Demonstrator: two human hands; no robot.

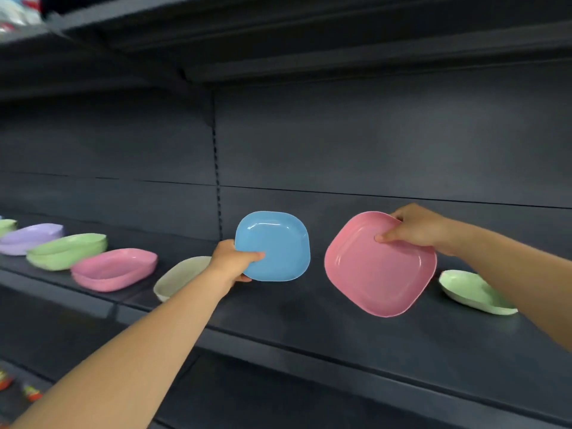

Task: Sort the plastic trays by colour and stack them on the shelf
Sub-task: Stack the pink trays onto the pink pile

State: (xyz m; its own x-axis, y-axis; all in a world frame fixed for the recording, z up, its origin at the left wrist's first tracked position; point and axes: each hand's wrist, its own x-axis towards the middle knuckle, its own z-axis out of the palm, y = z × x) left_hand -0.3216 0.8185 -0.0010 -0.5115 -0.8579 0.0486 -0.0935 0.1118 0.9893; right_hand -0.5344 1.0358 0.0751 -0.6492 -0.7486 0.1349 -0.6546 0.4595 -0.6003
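My left hand (230,261) grips a blue tray (275,247) by its left edge, tilted up above the dark shelf (309,311). My right hand (414,227) pinches a pink tray (379,267) at its upper right rim, also lifted and tilted toward me. On the shelf to the left lie a pink tray (114,269), a green tray (66,250), a purple tray (29,238) and another green one (6,226) at the frame's edge. A cream tray (179,278) is partly hidden behind my left forearm. A green tray (473,292) lies to the right, partly behind my right arm.
The shelf's front edge (340,363) runs diagonally down to the right. An upper shelf (278,41) overhangs above. An upright slotted post (216,156) splits the back panel. Small red and green packets (31,393) lie at the lower left.
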